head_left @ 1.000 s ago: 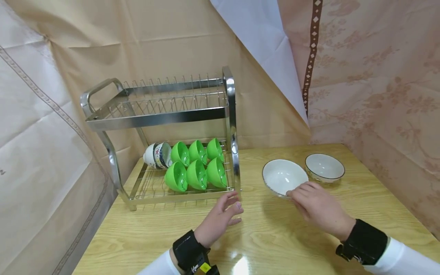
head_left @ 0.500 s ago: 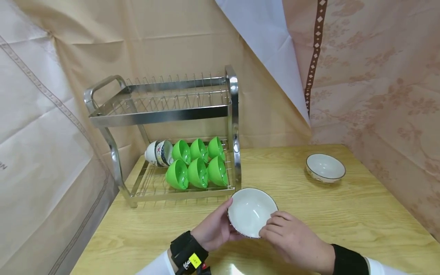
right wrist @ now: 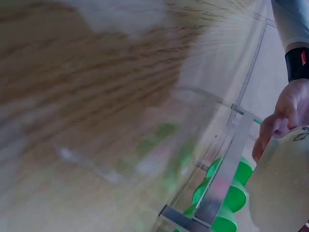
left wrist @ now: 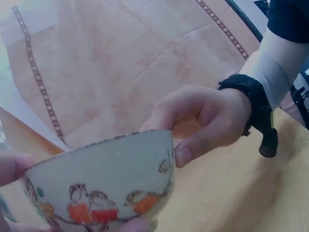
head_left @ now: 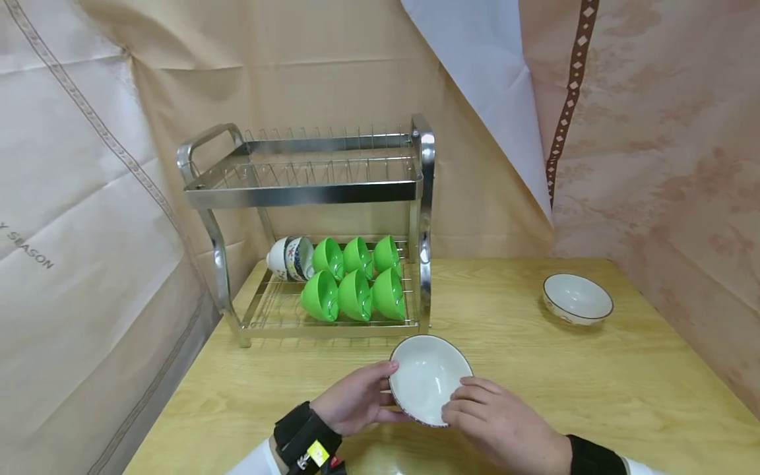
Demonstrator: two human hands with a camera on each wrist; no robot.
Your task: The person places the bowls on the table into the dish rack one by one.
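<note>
Both hands hold a white bowl [head_left: 429,376] with a dark rim, tilted so its inside faces the head camera, in front of the rack. My left hand [head_left: 359,399] grips its left side, thumb at the rim and fingers beneath. At the lower right edge, my right hand [head_left: 495,419] pinches the rim, fingers over the inside. In the left wrist view the outside of the bowl [left wrist: 101,188] shows painted birds in orange and red, with the right thumb against its wall. The right wrist view catches the left hand [right wrist: 285,113] beside the bowl.
A two-tier metal dish rack [head_left: 303,194] stands at the back left. Its lower tier carries several green bowls [head_left: 355,295] and patterned white bowls [head_left: 291,258] on their sides. Another white bowl [head_left: 577,300] sits upright on the wooden table [head_left: 510,343] at the right.
The right hand has brought the bowl from the right side of the table to the front middle. My left hand, earlier holding nothing, now grips it too. The view has turned slightly left.
</note>
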